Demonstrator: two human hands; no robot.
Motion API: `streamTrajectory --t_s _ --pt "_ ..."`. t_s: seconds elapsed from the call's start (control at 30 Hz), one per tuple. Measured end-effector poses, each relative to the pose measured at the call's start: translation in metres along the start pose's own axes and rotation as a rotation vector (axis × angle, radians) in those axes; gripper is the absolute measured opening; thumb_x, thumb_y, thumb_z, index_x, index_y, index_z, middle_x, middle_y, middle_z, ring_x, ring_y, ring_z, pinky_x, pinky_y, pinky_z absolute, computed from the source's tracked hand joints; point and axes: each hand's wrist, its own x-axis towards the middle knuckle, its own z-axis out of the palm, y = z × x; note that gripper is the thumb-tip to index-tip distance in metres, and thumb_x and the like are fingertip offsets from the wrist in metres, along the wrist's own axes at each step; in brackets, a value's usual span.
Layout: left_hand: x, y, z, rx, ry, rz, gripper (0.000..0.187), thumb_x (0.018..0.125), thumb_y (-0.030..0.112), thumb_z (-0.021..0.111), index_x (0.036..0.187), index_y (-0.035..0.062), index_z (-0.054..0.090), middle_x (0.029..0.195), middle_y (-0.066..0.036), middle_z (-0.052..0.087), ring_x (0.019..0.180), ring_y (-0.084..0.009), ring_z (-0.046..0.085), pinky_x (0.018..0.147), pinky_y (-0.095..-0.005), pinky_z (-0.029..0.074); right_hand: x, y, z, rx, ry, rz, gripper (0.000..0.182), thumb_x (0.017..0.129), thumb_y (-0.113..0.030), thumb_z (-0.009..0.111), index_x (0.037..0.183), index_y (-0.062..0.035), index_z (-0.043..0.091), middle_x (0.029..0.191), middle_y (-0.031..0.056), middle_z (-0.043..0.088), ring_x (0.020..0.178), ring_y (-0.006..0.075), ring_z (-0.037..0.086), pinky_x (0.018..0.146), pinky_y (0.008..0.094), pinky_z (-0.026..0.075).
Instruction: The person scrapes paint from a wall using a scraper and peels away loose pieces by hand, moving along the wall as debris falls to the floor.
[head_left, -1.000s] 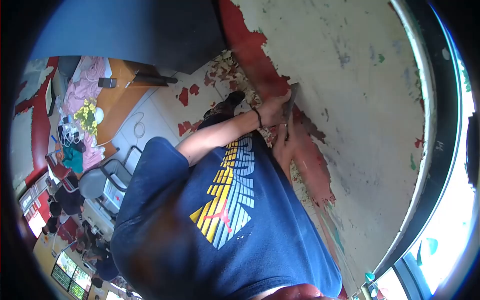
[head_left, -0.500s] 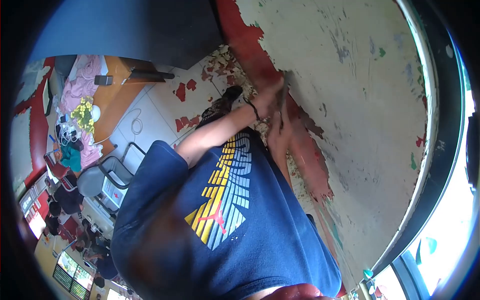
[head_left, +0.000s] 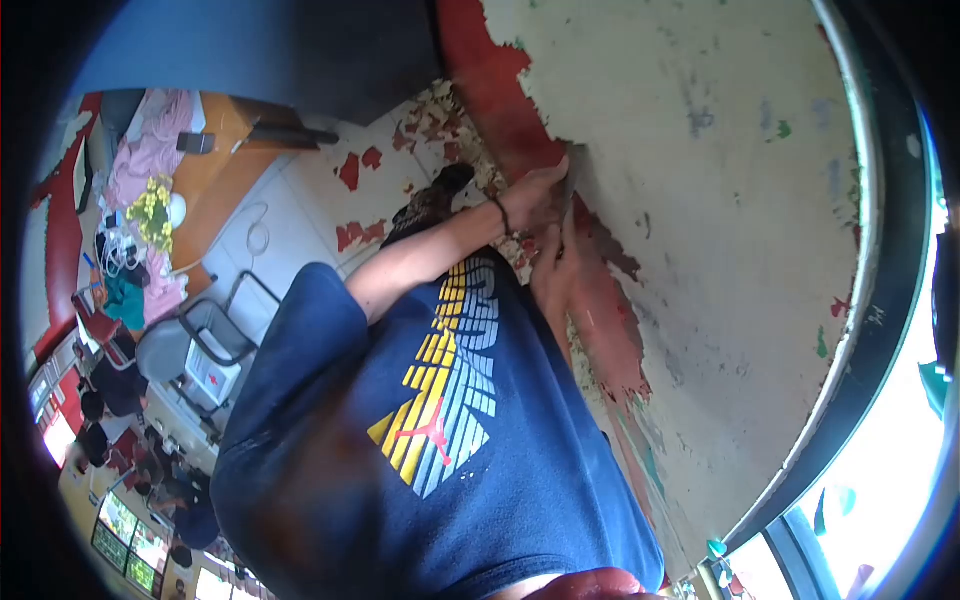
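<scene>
A flat grey scraper (head_left: 577,172) rests against the wall (head_left: 700,250), where red paint meets bare pale plaster. My left hand (head_left: 538,197), with a dark band at its wrist, is closed on the scraper near its blade. Just below it in the view, my right hand (head_left: 556,265) is closed around the lower part of the scraper; its grip is partly hidden. Ragged red paint (head_left: 505,95) runs along the low part of the wall beside both hands.
Red and pale paint flakes (head_left: 435,120) litter the tiled floor (head_left: 305,205). A big dark panel (head_left: 370,60) stands at the top. To the left are a wooden desk (head_left: 225,165) with cloth and yellow flowers, and a grey chair (head_left: 175,348). Several people are farther back.
The view has shifted slightly. The scraper blade has turned, so more of its flat face shows. Both hands stay closed on it at nearly the same spot.
</scene>
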Motion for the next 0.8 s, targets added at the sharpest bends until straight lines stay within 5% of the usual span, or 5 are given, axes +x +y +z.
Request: streamTrajectory --t_s 0.17,0.27,0.33,0.43,0.8 --pt "-0.005 0.004 0.01 0.064 0.052 0.05 0.038 0.089 0.056 0.052 0.097 0.0194 0.062 0.091 0.004 0.059 0.086 -0.0103 0.05 0.076 -0.0303 0.041 0.002 0.011 0.007 0.22 0.04 -0.016 0.041 0.097 -0.009 0.043 0.136 0.003 0.041 0.118 0.017 0.059 0.093 0.0154 0.054 0.082 0.0248 0.044" --pt "-0.009 -0.001 0.012 0.059 0.041 0.051 0.038 0.09 0.055 0.051 0.092 0.0193 0.061 0.085 0.004 0.057 0.081 -0.0103 0.051 0.073 -0.0305 0.042 -0.007 0.002 -0.002 -0.453 0.024 -0.281 0.041 0.097 -0.01 0.043 0.136 0.0009 0.042 0.114 0.0141 0.061 0.084 0.0132 0.053 0.074 0.0234 0.044" --pt "-0.019 -0.003 0.015 0.048 0.051 0.024 0.037 0.091 0.055 0.05 0.09 0.0189 0.06 0.083 0.005 0.057 0.079 -0.0103 0.051 0.072 -0.0303 0.042 -0.012 0.0 0.006 0.203 0.053 0.047 0.041 0.097 -0.01 0.042 0.136 0.0029 0.041 0.12 0.0161 0.059 0.095 0.0176 0.056 0.083 0.0247 0.044" --pt "-0.003 0.008 0.012 0.089 0.1 0.036 0.037 0.091 0.054 0.05 0.085 0.0187 0.058 0.078 0.006 0.054 0.077 -0.0096 0.051 0.073 -0.0304 0.043 0.007 0.01 0.017 0.155 0.066 -0.135 0.04 0.098 -0.009 0.04 0.136 0.004 0.041 0.126 0.0187 0.055 0.11 0.022 0.054 0.092 0.0269 0.041" --pt "-0.009 0.014 0.022 -0.051 0.036 -0.043 0.062 0.088 0.062 0.048 0.125 0.0121 0.049 0.126 -0.007 0.049 0.115 -0.0223 0.043 0.096 -0.0412 0.038 0.011 0.01 0.006 0.088 0.035 -0.051 0.04 0.098 -0.01 0.04 0.135 0.0034 0.043 0.116 0.0176 0.06 0.091 0.0186 0.055 0.082 0.0284 0.044"
